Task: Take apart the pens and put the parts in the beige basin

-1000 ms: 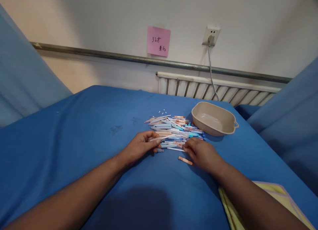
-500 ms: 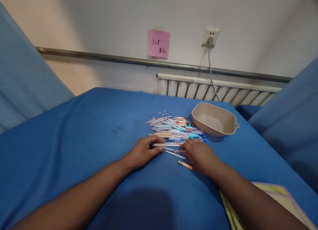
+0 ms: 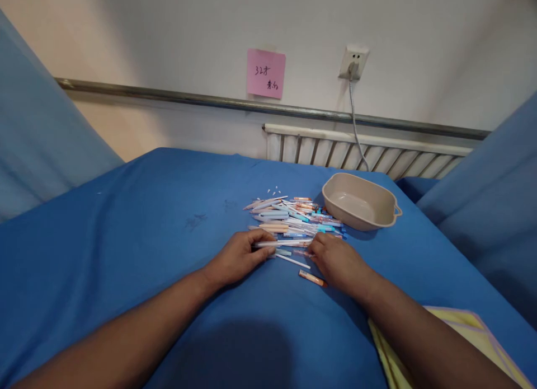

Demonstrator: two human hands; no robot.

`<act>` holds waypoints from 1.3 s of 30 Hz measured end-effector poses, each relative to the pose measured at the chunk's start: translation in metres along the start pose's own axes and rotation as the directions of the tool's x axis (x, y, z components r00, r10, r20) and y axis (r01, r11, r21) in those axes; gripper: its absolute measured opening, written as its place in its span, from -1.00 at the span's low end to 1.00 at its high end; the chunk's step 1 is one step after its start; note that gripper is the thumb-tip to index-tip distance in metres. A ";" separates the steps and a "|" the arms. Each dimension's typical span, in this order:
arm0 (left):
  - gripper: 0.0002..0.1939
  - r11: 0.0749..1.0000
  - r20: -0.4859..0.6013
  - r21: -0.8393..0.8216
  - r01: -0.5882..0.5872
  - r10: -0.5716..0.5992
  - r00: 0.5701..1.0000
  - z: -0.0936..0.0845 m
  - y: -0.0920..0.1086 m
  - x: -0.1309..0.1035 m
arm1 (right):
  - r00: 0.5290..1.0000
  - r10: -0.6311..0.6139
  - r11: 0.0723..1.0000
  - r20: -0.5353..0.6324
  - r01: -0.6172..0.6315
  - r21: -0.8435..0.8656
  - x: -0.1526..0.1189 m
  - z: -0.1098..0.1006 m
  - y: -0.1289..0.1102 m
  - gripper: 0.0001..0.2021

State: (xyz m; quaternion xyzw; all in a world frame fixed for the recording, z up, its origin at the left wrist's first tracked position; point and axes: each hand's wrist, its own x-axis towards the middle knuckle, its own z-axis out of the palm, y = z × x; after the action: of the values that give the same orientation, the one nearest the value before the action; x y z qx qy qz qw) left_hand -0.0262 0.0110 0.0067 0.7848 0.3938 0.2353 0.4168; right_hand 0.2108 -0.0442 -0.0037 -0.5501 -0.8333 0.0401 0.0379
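My left hand (image 3: 242, 257) is closed, thumb and fingers pinching the left ends of several thin white pen refills (image 3: 293, 243). At their right ends my right hand (image 3: 343, 264) is curled, its fingertips partly hidden behind the knuckles. Just below the refills, a pale green pen piece (image 3: 284, 253) and a clear reddish-printed pen piece (image 3: 301, 253) lie between the hands. Another loose white refill (image 3: 294, 261) slants below them. Closer to me rests an orange pen piece (image 3: 312, 278). Beyond both hands spreads a pile of pen parts (image 3: 274, 215) in white, blue, peach and orange.
A beige basin (image 3: 361, 201) stands behind my right hand, right of the pile. Small white tips (image 3: 274, 191) lie past the pile. A yellow cloth (image 3: 457, 333) is under my right forearm. Blue cloth (image 3: 146, 226) covers the surface; a radiator (image 3: 319, 148) is behind it.
Both hands stay almost in place around the refills. The whole view has shifted very slightly; the pile and basin look unchanged.
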 end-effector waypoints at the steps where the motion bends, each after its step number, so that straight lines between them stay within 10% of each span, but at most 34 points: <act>1: -0.78 1.000 -0.001 0.002 -0.006 0.006 1.000 0.000 0.000 0.000 | 1.000 0.000 1.000 -0.008 0.000 -0.016 0.000 0.000 -0.001 -0.80; 17: -0.77 0.999 -0.013 -0.039 0.016 -0.016 1.000 -0.005 0.004 0.001 | 0.916 0.251 0.780 -0.312 -0.001 0.626 0.004 0.007 0.013 -0.79; 39: -0.76 0.996 -0.027 -0.071 0.052 -0.054 0.998 -0.004 0.003 0.002 | 0.907 0.234 0.767 -0.352 0.050 0.639 0.004 0.011 0.015 -0.82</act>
State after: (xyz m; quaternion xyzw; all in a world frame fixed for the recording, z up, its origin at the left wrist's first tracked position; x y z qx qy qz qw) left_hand -0.0263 0.0132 0.0115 0.7554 0.4122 0.2492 0.4443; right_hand 0.2220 -0.0348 -0.0162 -0.5414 -0.7145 0.2039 0.3935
